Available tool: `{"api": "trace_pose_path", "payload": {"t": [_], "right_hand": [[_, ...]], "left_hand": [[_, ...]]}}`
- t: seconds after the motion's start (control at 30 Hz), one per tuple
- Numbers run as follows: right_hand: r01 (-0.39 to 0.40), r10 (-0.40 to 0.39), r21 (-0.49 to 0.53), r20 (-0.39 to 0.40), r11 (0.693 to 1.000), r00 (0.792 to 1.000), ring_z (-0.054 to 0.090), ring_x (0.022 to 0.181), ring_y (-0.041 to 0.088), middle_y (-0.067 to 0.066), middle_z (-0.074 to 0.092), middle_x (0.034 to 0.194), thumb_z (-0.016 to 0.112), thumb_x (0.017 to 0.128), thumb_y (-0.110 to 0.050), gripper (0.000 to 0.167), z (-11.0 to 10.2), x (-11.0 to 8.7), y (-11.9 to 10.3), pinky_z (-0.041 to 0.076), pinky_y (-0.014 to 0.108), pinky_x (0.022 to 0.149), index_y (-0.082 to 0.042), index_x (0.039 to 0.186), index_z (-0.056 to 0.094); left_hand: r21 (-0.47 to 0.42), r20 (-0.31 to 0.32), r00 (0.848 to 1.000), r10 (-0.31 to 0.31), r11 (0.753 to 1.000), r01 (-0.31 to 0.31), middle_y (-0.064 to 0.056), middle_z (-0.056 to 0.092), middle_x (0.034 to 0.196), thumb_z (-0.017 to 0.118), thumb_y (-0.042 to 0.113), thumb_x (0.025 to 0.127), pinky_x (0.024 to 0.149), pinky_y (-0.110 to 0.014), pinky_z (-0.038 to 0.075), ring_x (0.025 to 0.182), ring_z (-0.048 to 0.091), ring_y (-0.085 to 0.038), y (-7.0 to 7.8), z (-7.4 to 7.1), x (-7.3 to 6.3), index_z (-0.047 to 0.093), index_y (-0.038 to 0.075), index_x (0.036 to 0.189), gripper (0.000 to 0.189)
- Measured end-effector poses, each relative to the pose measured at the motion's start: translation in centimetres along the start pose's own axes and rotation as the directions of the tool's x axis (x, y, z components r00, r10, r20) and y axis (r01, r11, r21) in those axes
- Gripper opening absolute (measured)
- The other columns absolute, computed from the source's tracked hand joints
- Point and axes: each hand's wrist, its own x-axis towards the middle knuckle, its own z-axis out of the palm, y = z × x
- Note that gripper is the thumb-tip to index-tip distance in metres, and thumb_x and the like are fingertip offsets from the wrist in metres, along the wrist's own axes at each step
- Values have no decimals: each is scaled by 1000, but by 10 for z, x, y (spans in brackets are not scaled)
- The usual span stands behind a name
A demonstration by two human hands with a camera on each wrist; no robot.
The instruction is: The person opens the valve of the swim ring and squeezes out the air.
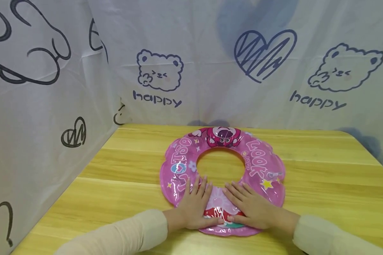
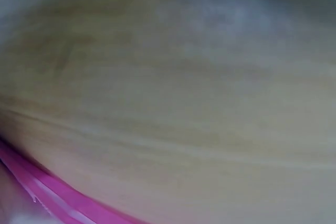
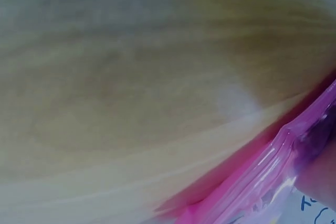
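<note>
A pink inflatable swim ring [image 1: 175, 191] printed with a bear, flowers, stars and letters lies flat on the wooden table. On its near left part rests my left hand [image 1: 194, 205], palm down with fingers straight toward the hole. My right hand [image 1: 253, 207] lies the same way on the near right part, its thumb close to the left thumb. A small clear valve [image 1: 273, 174] shows on the ring's right side. In the left wrist view the ring's pink edge [image 2: 68, 198] crosses the lower left corner; the right wrist view has its shiny seam [image 3: 268, 166] at lower right.
The yellow wood-grain table [image 1: 322, 177] extends on both sides of the ring. A white cloth [image 1: 207, 88] with drawn bears, hearts and lettering hangs behind it, and another cloth wall [image 1: 41, 117] runs along the left edge.
</note>
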Motion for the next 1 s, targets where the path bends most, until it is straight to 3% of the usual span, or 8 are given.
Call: {"api": "trace_pose_path", "payload": {"t": [0.2,0.33,0.43,0.63,0.73,0.83,0.9,1.0], "right_hand": [[-29,29,18,29,999,999,26,139,36,15,27,152,40,93,-53,71,1,4,2,-25,16,107,-6,145,29],[-59,52,74,86,995,995,22,141,35,13,25,153,39,93,-56,72,-3,7,0,-12,30,116,-8,146,28],[-78,66,96,120,992,991,21,141,34,12,23,154,38,92,-57,73,-6,8,0,6,47,117,-8,146,27],[-80,67,94,136,992,988,21,141,35,12,23,154,37,92,-59,74,-7,8,-2,15,55,113,-9,146,28],[-82,68,103,136,991,988,21,141,35,12,23,154,37,92,-59,74,-6,7,-3,15,55,113,-9,146,28],[-93,76,122,139,988,987,19,142,35,12,22,154,38,92,-59,74,-5,7,-4,14,55,113,-10,147,26],[-104,85,133,145,986,986,18,142,34,11,21,155,38,92,-59,75,-5,6,-4,11,53,114,-11,147,25],[-115,94,135,151,984,984,16,143,34,10,19,155,37,92,-60,75,-3,5,-2,-7,39,117,-12,148,23]], "left_hand": [[28,11,1000,5,1000,-5,-18,7,156,31,79,79,113,-60,2,143,0,-38,-3,-2,2,17,7,149,101],[18,14,1000,6,1000,-6,-18,8,156,33,78,80,113,-61,3,143,1,-39,-5,-4,2,19,7,148,100],[-21,11,1000,15,1000,-15,-18,7,156,34,75,82,113,-61,3,143,0,-38,-5,-4,2,20,6,148,97],[-85,27,999,44,996,-41,-16,10,156,32,69,87,113,-60,6,144,5,-37,-10,-7,1,19,6,148,88],[8,19,992,122,992,-122,-13,16,155,34,70,86,113,-59,15,141,16,-41,-17,-12,1,19,10,149,88],[142,-6,979,204,969,-201,-9,20,155,35,73,83,112,-57,21,140,22,-39,-31,-14,2,20,16,149,88],[211,-33,974,226,954,-214,-9,18,156,35,75,81,112,-57,19,141,21,-37,-42,-12,2,21,18,149,90],[218,-74,976,207,958,-186,-11,12,157,38,78,78,111,-62,13,143,11,-37,-55,-9,2,22,21,149,93]]}}
